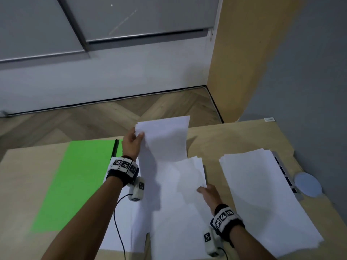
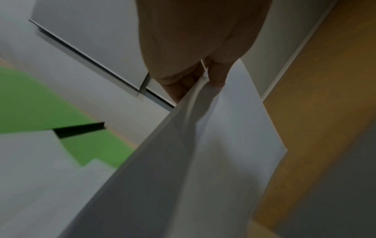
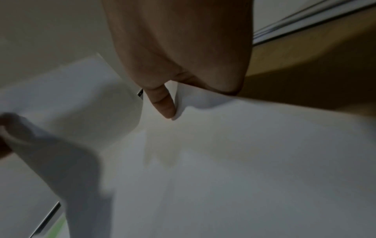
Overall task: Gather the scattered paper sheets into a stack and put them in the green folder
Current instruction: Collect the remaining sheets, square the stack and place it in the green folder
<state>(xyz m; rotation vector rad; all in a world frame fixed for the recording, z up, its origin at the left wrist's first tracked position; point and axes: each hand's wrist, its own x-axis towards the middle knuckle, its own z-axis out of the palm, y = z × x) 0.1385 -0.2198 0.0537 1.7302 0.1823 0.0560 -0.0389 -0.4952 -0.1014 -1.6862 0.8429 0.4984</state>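
My left hand (image 1: 138, 136) pinches the top left corner of a white sheet (image 1: 165, 139) and holds it raised above the desk; the left wrist view shows the left hand (image 2: 205, 78) with thumb and fingers closed on the sheet (image 2: 223, 136). Below it lies a loose heap of sheets (image 1: 174, 218) in the middle of the desk. My right hand (image 1: 203, 191) pinches the right edge of a top sheet there, the paper edge (image 3: 183, 96) curling up beside its thumb (image 3: 164, 104). The green folder (image 1: 75, 184) lies flat at the left.
A second fanned stack of sheets (image 1: 262, 194) lies at the right, over a strip with dark squares (image 1: 283, 169). A pale blue disc (image 1: 308, 184) sits by the right desk edge. A black bar (image 1: 114, 147) lies along the folder's right edge. Wood floor lies beyond the desk.
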